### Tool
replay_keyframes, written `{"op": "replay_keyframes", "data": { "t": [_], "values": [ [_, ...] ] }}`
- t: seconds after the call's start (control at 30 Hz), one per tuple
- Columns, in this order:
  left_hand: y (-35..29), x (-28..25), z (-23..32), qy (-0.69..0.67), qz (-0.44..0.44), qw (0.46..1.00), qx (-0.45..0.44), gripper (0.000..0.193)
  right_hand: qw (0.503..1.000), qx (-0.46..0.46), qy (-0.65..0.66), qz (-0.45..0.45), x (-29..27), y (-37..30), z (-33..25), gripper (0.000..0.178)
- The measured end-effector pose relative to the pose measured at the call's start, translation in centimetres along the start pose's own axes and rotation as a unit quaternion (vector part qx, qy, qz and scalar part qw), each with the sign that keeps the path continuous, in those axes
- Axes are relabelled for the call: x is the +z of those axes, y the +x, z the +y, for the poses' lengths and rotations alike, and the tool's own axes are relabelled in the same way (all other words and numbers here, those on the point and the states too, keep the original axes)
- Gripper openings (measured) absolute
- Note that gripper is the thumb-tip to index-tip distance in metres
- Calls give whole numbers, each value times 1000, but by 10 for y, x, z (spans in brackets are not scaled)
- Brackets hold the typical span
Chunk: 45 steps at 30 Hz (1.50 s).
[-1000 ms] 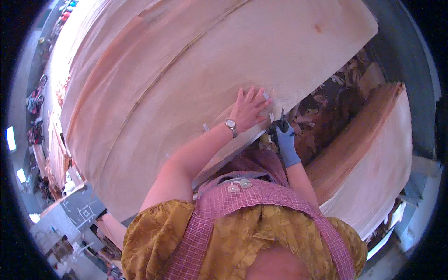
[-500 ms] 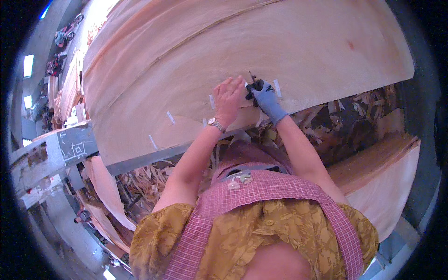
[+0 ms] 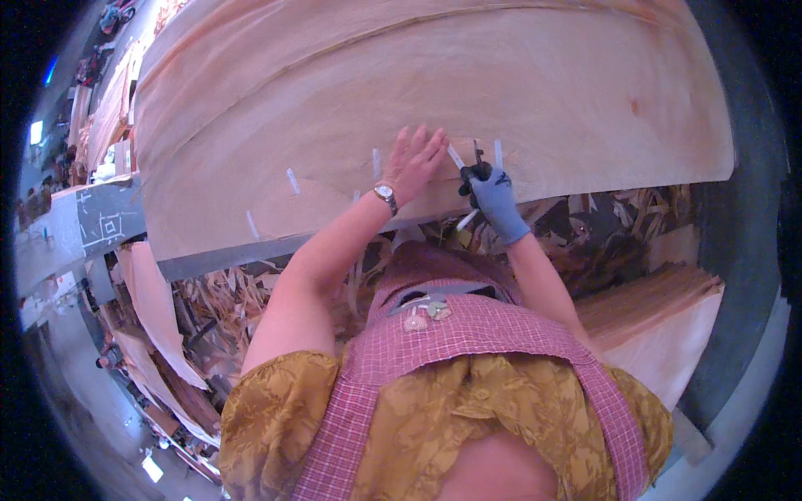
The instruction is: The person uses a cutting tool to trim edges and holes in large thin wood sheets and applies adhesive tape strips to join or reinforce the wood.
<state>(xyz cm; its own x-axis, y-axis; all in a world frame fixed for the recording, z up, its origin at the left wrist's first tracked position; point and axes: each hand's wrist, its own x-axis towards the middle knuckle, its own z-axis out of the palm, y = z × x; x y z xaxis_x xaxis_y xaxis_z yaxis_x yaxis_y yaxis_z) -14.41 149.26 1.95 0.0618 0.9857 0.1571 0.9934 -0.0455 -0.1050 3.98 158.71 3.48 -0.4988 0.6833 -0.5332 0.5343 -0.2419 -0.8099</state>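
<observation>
A large sheet of pale wood veneer [image 3: 351, 108] covers the work surface. My bare left hand [image 3: 414, 163], with a watch on its wrist, rests on the sheet near its front edge, fingers stretched out. My right hand [image 3: 494, 194], in a blue glove with dark finger parts, is closed around a narrow dark hand tool [image 3: 479, 152] whose tip points away from me. Its exact kind is hidden by the fingers. A white tape strip [image 3: 455, 156] lies between my two hands, and another white tape strip [image 3: 499, 154] is just beyond the tool. A small white piece [image 3: 467, 220] shows below the glove.
More short white strips [image 3: 293, 181] dot the veneer to the left. Torn veneer scraps [image 3: 585, 221] lie below the front edge. A veneer stack [image 3: 660, 321] stands at the lower right, a grey metal beam [image 3: 104, 219] at the left.
My right hand has drawn back toward me and slightly right with the tool, away from my left hand. The white strip between the hands now shows plainly. The view has shifted a little.
</observation>
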Motion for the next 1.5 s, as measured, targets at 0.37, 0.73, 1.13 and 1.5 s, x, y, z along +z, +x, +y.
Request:
{"op": "replay_keyframes", "data": {
  "t": [0.37,0.73,1.13,1.5],
  "values": [
    [-12,-13,27,-187,30,981,-44,52,994,5,103,-43,-3,-8,56,21],
    [-35,-28,69,-131,31,991,-8,58,923,-77,-374,-34,-40,-9,24,36],
    [32,52,-75,-47,247,914,-318,47,909,-392,-68,-121,34,-75,-112,30],
    [-90,24,-190,-8,-74,825,-561,71,778,-235,-527,247,-186,133,14,47]
  ]
}}
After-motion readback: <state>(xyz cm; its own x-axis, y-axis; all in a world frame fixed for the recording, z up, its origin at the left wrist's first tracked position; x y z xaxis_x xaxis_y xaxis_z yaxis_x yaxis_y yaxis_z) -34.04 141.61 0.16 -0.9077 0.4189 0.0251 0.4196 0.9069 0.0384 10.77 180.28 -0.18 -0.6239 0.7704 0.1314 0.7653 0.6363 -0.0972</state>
